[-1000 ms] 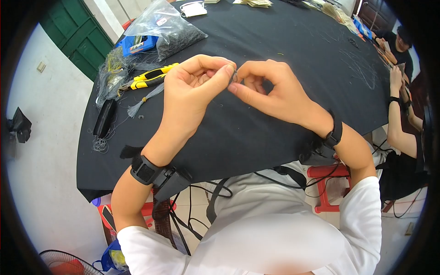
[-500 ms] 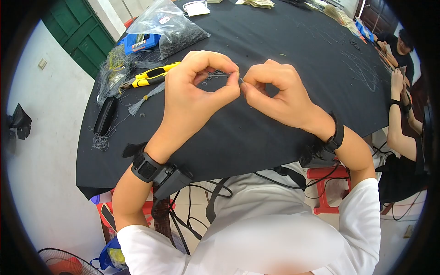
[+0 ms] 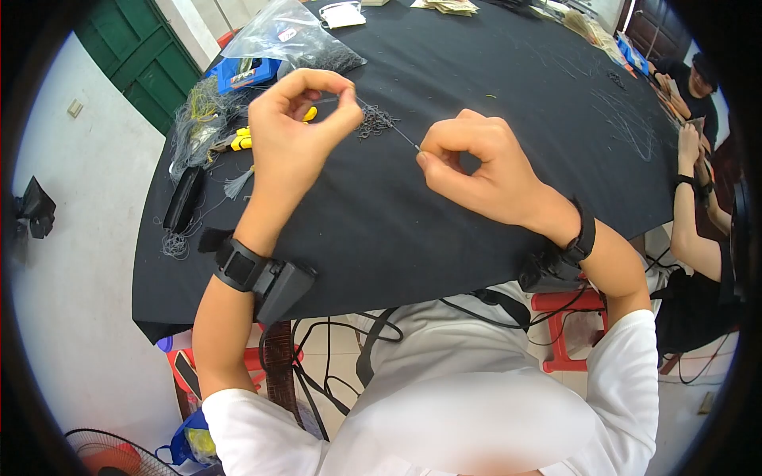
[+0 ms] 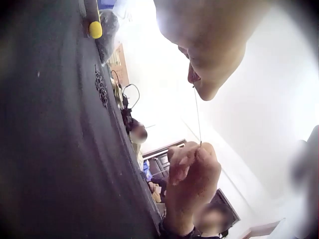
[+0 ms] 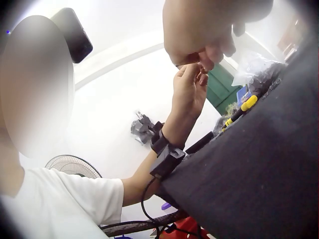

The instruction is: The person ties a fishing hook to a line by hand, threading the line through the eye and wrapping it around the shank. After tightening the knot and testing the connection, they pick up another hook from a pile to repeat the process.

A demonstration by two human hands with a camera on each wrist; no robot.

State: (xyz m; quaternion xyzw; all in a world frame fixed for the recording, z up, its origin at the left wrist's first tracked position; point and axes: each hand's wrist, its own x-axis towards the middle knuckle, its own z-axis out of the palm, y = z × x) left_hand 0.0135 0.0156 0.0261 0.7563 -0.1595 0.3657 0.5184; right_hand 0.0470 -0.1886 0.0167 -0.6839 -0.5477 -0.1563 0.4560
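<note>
A thin line [image 3: 405, 137] runs taut between my two hands above the black-covered table. Thumb and forefinger of my left hand [image 3: 290, 127] pinch its upper left end. My right hand [image 3: 488, 163] pinches the other end between thumb and forefinger, its remaining fingers curled in. A tiny dark tip [image 4: 201, 144] shows at the right fingertips in the left wrist view; it is too small to identify. Behind the line lies a small heap of dark metal pieces [image 3: 376, 120].
Yellow-and-black pliers [image 3: 242, 140], partly behind my left hand, lie beside tangled line [image 3: 190, 131]. A clear bag of dark pieces [image 3: 329, 57] and a blue box [image 3: 246, 75] are further back. A black case [image 3: 183, 198] sits at left. Another person [image 3: 698, 87] works at the right.
My hands were together at the fingertips and have drawn apart. The left hand has moved up and left, stretching the line and uncovering the dark heap; the right has shifted slightly right and down.
</note>
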